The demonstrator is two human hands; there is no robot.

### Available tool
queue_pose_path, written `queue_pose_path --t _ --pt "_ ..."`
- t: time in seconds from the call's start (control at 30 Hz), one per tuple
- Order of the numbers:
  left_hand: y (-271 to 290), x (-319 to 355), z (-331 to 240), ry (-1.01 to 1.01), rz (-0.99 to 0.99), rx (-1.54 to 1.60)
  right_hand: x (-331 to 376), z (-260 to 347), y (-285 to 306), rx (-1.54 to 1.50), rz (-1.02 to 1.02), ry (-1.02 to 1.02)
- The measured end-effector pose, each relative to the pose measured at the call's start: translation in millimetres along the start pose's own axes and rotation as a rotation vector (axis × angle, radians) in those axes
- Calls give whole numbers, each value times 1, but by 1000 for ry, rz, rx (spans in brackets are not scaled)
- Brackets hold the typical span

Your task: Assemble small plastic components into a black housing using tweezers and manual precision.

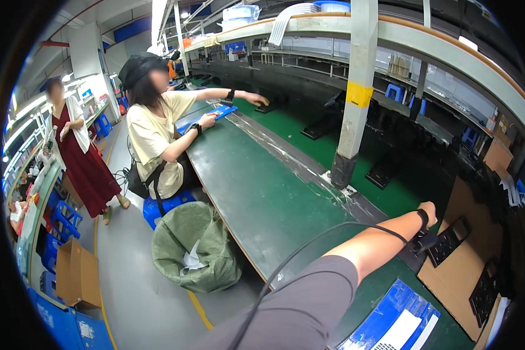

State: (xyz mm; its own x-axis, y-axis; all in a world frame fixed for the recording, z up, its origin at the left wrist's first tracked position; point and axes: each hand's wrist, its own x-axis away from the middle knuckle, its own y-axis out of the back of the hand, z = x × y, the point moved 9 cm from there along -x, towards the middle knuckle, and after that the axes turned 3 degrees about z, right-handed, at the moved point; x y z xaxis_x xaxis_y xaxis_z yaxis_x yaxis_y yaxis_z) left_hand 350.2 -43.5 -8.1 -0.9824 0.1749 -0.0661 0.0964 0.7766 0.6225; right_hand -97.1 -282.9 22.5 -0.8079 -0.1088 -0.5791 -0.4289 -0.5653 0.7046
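Note:
My left arm reaches across the green table to the right. My left hand [429, 214] is closed, its fingers curled away from view; what it holds, if anything, is hidden. A black band and a small dark device [424, 241] sit at its wrist, and a black cable runs along the arm. Just beyond the hand, a black rectangular frame-like part [450, 240] lies on a brown cardboard sheet [440, 273]. A second black part [484, 294] lies nearer the right rim. My right hand is out of view.
A white-and-yellow post [359, 96] rises beside the green belt, which carries several black parts [382, 173]. A blue tray [385, 306] lies on the table [262, 192] near me. A co-worker [157, 128] sits on the left, behind a green waste bag [186, 251]; another person [81, 151] stands farther off.

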Motion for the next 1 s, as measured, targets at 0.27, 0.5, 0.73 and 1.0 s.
queue_pose_path --t 0.27,0.5,0.73,1.0 --pt "-36 34 -31 105 16 -433 -18 22 -22 -1012 -392 -620" --pt "-11 -29 34 -579 322 -570 -39 13 -68 -973 -368 -799" --pt "28 108 50 154 243 836 -45 11 -106 -1008 -210 -764" --pt "26 257 -36 123 149 1270 -29 -8 -107 -1002 -261 -814"
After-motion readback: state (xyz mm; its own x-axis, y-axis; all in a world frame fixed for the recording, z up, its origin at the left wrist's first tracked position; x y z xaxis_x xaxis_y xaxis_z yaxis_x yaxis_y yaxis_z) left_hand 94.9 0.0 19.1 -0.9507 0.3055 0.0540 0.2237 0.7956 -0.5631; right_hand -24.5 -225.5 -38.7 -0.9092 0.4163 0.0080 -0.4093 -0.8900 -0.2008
